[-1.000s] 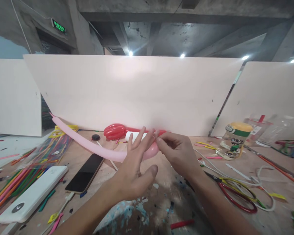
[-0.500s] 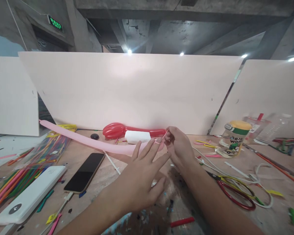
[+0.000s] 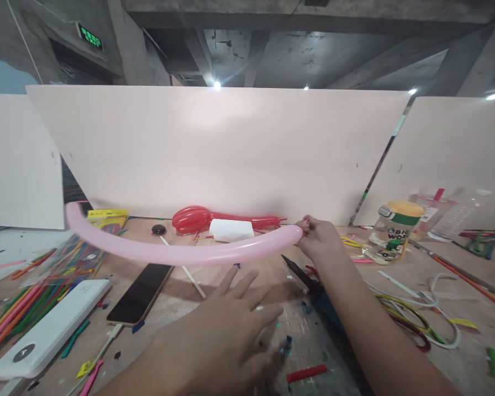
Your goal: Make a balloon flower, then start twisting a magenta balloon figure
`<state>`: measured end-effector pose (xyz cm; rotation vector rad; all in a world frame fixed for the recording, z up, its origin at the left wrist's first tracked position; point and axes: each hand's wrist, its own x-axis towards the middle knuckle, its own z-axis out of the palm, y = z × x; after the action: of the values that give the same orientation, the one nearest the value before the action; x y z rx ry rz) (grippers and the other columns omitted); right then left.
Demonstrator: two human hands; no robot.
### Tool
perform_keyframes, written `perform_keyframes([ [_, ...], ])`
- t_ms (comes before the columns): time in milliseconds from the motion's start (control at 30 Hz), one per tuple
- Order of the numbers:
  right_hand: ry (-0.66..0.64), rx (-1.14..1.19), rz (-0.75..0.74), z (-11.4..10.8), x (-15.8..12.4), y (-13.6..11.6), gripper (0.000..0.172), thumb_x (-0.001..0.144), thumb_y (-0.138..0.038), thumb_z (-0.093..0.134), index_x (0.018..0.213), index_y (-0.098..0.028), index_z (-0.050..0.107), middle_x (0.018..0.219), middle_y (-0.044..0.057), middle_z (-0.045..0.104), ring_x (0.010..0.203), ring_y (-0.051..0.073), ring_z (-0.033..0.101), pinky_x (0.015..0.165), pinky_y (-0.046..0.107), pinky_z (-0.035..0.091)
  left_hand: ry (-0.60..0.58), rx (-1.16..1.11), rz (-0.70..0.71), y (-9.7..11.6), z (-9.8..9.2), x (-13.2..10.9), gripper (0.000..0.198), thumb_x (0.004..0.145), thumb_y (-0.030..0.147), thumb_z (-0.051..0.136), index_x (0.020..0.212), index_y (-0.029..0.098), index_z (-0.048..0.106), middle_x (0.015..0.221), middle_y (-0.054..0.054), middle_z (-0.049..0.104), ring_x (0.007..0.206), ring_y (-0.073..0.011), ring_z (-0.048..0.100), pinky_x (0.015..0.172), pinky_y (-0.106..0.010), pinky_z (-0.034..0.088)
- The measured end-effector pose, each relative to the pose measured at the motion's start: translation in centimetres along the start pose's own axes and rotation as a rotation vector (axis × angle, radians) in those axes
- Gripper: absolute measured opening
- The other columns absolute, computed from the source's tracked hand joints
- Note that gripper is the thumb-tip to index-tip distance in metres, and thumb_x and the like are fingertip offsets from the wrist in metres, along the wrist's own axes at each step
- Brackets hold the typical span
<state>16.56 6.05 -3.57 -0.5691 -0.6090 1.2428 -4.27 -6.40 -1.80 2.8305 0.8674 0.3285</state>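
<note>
A long pink balloon (image 3: 181,254), inflated and curved, stretches across the middle of the view above the table. My right hand (image 3: 319,237) pinches its right end between the fingertips. Below the balloon, my left hand (image 3: 231,322) is spread over the table with its fingers apart, holding nothing. Behind the balloon lie a twisted red balloon (image 3: 193,220) and a white cylinder-like object (image 3: 231,230). A dark pointed tool (image 3: 299,272) lies partly hidden under my right forearm.
At left are a phone (image 3: 140,294), a white power bank (image 3: 51,330) and many uninflated balloons (image 3: 37,308). Scissors (image 3: 412,324), a white cable (image 3: 437,300) and a yellow-lidded bottle (image 3: 394,231) are at right. A white panel (image 3: 231,148) stands behind.
My right hand has moved slightly right with the balloon's end. My left hand has drawn back off the balloon, down toward me. The balloon's left part looks thicker and more curved.
</note>
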Motion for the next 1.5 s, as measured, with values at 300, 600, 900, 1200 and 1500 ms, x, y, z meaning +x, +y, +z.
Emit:
perform_keyframes([
  [300,-0.269,-0.067,0.039,4.1,-6.1,1.5,0.022,0.076,-0.029,0.065,0.062,-0.018,0.053,0.059,-0.004,0.039,0.051,0.008,0.036,0.055,0.022,0.045,0.862,0.157,-0.054,-1.4,0.2,1.4,0.018,0.083,0.026,0.055,0.101,0.022,0.058,0.098,-0.008,0.064,0.094,-0.0251,0.056,0.085,-0.042,0.042],
  [600,-0.360,-0.280,-0.151,3.4,-5.8,1.2,0.020,0.075,-0.036,0.069,0.072,-0.018,0.063,0.058,-0.004,0.049,0.058,0.009,0.045,0.063,0.023,0.040,0.363,0.196,-0.370,-2.9,-1.5,1.7,0.032,0.090,0.046,0.043,0.110,0.023,0.052,0.090,-0.006,0.067,0.080,-0.0268,0.063,0.065,-0.034,0.043],
  [900,-0.693,-0.922,-0.020,0.8,-3.4,-1.0,0.034,0.083,-0.041,0.058,0.112,-0.024,0.056,0.088,0.003,0.062,0.073,0.014,0.058,0.064,0.029,0.049,0.346,0.429,-0.420,-4.7,-0.5,3.1,0.032,0.082,0.032,0.058,0.113,0.026,0.057,0.091,-0.006,0.068,0.080,-0.0276,0.063,0.067,-0.036,0.041],
  [1200,-0.587,-0.919,-0.134,-1.0,-2.2,-4.4,0.035,0.073,-0.033,0.071,0.103,-0.020,0.060,0.077,0.001,0.064,0.063,0.013,0.058,0.054,0.025,0.047,0.898,0.469,-0.256,-5.9,1.8,4.8,0.035,0.079,0.023,0.063,0.114,0.026,0.058,0.128,-0.009,0.054,0.120,-0.0329,0.042,0.101,-0.052,0.025],
  [1500,-0.604,-0.575,-0.005,-1.1,-2.7,-3.3,0.036,0.068,-0.025,0.076,0.094,-0.024,0.051,0.095,0.000,0.064,0.077,0.016,0.066,0.068,0.031,0.054,1.088,-0.911,-0.326,-7.0,1.1,5.2,0.037,0.077,0.037,0.066,0.104,0.020,0.048,0.100,-0.006,0.058,0.085,-0.0177,0.059,0.073,-0.033,0.050],
])
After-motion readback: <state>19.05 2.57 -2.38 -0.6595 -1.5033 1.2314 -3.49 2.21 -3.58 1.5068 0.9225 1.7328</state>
